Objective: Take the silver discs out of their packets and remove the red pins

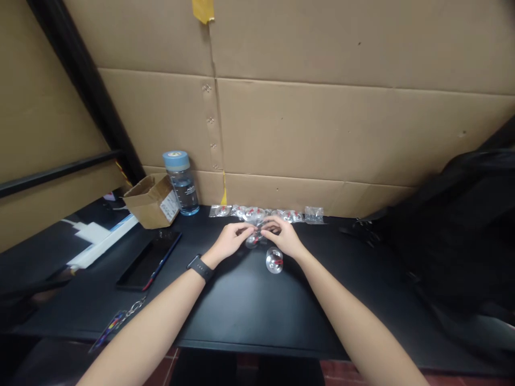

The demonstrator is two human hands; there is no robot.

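Observation:
My left hand (pixel 231 240) and my right hand (pixel 284 236) meet over the desk, thumbs and fingers pinched close together. Between their fingertips is a small, clear, shiny piece, partly covered by the fingers. Just under the left fingertips shows a clear round disc with a red part (pixel 252 240); whether it is held or lies on the desk is hard to tell. Another clear disc with a red part (pixel 274 260) lies nearer me, below the right hand. Behind the hands, several similar discs in clear plastic packets (pixel 221 210) form a row along the cardboard wall.
To the left stand an open cardboard box (pixel 151 206) and a blue-lidded water bottle (pixel 183 187). A phone (pixel 149 261), a keychain (pixel 116 324) and a white power strip (pixel 102 241) are on the black desk (pixel 257 311). A dark bag (pixel 454 230) fills the right side.

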